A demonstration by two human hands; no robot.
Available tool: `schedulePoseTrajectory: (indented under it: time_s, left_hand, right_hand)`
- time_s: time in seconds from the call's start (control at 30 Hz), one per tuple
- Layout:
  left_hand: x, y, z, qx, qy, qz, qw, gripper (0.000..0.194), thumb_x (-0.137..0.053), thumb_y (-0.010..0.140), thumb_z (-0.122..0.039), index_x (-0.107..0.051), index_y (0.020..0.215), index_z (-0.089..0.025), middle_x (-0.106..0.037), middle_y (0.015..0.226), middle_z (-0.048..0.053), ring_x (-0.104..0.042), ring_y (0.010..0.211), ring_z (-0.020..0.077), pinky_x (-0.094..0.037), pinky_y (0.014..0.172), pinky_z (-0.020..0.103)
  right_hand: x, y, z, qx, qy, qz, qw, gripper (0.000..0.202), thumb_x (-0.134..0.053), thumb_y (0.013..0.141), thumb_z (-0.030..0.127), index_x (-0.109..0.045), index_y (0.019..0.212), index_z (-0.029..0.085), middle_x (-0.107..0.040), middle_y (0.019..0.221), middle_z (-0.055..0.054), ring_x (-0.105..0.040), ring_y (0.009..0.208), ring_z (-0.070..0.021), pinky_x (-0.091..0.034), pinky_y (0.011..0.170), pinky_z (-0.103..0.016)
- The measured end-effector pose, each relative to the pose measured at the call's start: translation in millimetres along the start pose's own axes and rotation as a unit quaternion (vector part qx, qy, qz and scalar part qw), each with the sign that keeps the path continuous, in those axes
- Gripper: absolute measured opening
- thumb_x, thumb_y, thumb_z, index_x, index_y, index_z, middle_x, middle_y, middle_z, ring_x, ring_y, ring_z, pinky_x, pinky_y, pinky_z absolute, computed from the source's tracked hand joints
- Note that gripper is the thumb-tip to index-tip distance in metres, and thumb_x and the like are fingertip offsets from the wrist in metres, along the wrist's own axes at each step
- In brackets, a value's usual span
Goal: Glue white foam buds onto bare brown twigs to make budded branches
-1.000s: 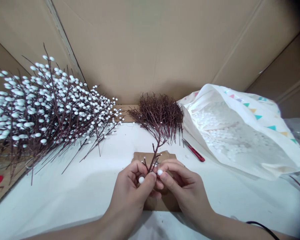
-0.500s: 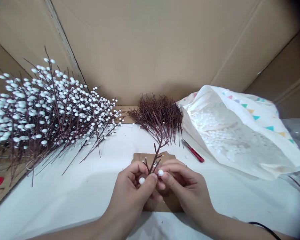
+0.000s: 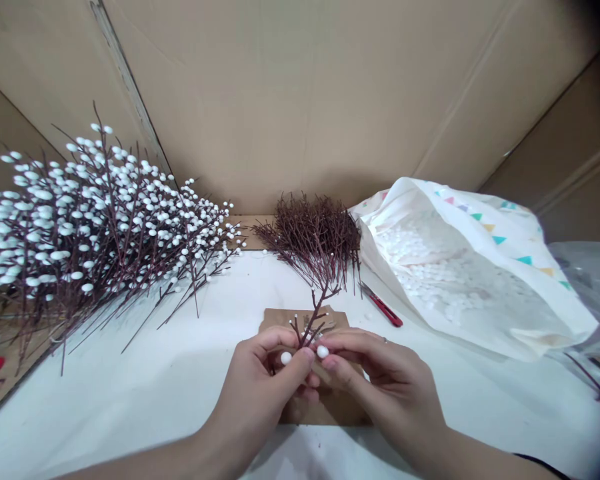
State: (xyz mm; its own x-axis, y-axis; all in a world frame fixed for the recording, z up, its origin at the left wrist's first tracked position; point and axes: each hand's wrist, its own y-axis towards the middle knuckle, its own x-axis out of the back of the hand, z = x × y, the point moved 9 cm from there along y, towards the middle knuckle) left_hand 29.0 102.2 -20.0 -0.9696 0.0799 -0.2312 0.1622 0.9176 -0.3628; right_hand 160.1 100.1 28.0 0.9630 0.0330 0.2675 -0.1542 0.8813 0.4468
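Between thumb and fingers, my left hand (image 3: 267, 383) grips a small brown twig (image 3: 314, 319) whose branched top points away from me. One white berry (image 3: 286, 358) sits beside my left thumb. My right hand (image 3: 387, 377) pinches a second white berry (image 3: 323, 351) at the right side of the twig's lower branches. Small pale tips show on some twig branches. Both hands are above a piece of brown cardboard (image 3: 325, 413) on the white table (image 3: 180, 393).
At the left lies a big pile of white-berried stems (image 3: 105, 213). Bare brown twigs (image 3: 315, 233) are heaped at the back centre. An open white bag (image 3: 540, 313) of white berries stands right, with a red cutter (image 3: 383, 307) beside it. Cardboard walls (image 3: 300, 100) rise behind.
The fingers of my right hand have shifted slightly around the berry, and the hand sits a little further right. The twig leans slightly differently. The view has moved a little.
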Motion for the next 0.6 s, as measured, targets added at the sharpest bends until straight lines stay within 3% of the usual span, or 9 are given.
schedulePoseTrajectory:
  time_s: [0.27, 0.6]
  left_hand:
    - [1.4, -1.2, -1.8, -0.026, 0.021, -0.003, 0.999, 0.019, -0.070, 0.076, -0.028, -0.060, 0.067, -0.016, -0.063, 0.056, -0.002, -0.060, 0.050, 0.0095, -0.050, 0.052, 0.018]
    - [5.1, -2.5, -0.2, -0.031, 0.034, -0.025, 0.999, 0.018, -0.070, 0.076, -0.027, -0.060, 0.066, -0.016, -0.062, 0.062, -0.002, -0.059, 0.054, 0.0093, -0.052, 0.055, 0.019]
  right_hand:
    - [-4.2, -3.4, -18.8, -0.098, 0.091, -0.043, 0.990, 0.006, -0.069, 0.080, 0.022, -0.074, 0.080, 0.025, -0.076, 0.079, -0.003, -0.071, 0.069, -0.0163, -0.059, 0.061, -0.022]
    - [-8.4, -4.5, -18.3, -0.086, 0.097, -0.060, 0.990, 0.005, -0.070, 0.080, 0.023, -0.075, 0.079, 0.025, -0.076, 0.078, -0.002, -0.072, 0.069, -0.0160, -0.060, 0.062, -0.022]
